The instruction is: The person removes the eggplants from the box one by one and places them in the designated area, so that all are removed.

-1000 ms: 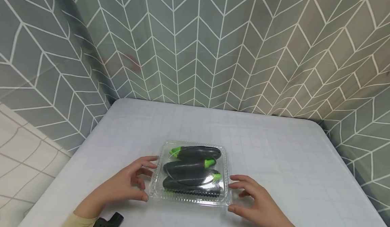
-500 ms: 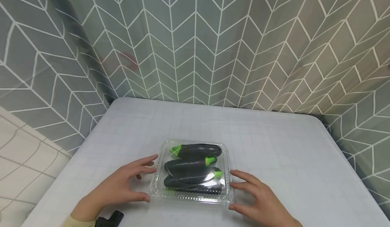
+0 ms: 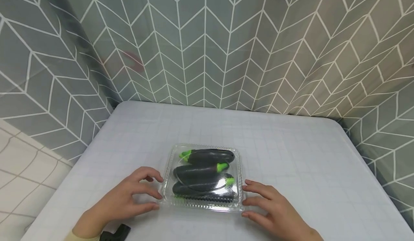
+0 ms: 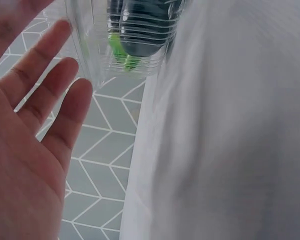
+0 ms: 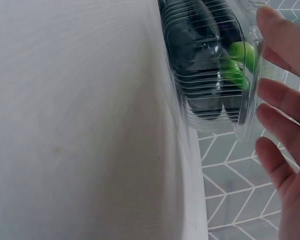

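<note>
A clear plastic clamshell box (image 3: 207, 208) lies closed on the table, with three dark eggplants (image 3: 197, 182) with bright green stems inside. In the head view, my left hand (image 3: 129, 196) rests at the box's left side, fingers spread and slightly bent toward its rim. On the opposite side my right hand (image 3: 275, 207) has its fingertips right at the right rim, fingers relaxed. The right wrist view shows the box's ribbed side (image 5: 200, 55) beside the right fingers (image 5: 285, 125). From the left wrist, loose fingers (image 4: 70, 115) appear alongside the box's lip.
A white cloth covers the table (image 3: 291, 154). Grey curtains (image 3: 220, 47) with a white chevron pattern stand behind it and at both sides. Below my left forearm a black object (image 3: 115, 232) shows at the front. Pale floor tiles (image 3: 22, 176) appear at left.
The left fingers have shifted slightly, bending and spreading beside the box. My right hand has stayed by the right rim. Box and table sit slightly higher in the view.
</note>
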`<act>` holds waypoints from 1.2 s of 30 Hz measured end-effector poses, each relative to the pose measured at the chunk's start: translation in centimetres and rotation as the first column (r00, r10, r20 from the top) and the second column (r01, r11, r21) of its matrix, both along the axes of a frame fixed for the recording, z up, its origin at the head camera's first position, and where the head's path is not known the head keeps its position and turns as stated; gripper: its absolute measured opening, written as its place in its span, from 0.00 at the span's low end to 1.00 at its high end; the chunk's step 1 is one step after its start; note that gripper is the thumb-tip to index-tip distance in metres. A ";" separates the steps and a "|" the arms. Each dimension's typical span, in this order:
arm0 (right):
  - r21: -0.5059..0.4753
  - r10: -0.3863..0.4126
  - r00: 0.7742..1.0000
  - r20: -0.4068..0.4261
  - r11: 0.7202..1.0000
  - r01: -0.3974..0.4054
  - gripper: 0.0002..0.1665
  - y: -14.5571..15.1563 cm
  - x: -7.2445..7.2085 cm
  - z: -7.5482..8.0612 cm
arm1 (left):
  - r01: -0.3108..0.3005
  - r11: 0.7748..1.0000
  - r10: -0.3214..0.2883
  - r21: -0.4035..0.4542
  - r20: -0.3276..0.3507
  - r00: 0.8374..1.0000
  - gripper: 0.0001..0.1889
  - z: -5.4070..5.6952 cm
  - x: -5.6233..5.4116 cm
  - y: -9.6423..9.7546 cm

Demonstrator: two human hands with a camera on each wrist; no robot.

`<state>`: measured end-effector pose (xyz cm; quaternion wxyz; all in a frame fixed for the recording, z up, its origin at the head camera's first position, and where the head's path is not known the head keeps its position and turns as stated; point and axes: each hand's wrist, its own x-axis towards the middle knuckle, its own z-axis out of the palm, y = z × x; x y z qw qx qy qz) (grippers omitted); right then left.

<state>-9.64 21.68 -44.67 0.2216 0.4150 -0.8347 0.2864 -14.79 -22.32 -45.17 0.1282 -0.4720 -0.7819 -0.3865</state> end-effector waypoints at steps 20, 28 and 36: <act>0.092 0.169 0.957 -0.235 0.984 -0.151 0.13 -1.3 -0.5 1.8 | 0.088 0.996 -0.089 -0.008 -0.087 0.992 0.07 0.4 -0.3 -0.1; 0.151 0.062 0.994 -0.091 0.987 -0.048 0.14 -1.5 -0.2 1.6 | 0.143 0.990 -0.144 -0.015 -0.102 0.984 0.07 0.5 -0.7 0.1; 0.121 0.085 0.994 -0.064 0.990 -0.076 0.08 -1.3 -0.4 1.3 | 0.125 0.992 -0.123 0.001 -0.151 0.981 0.06 0.3 -0.8 0.2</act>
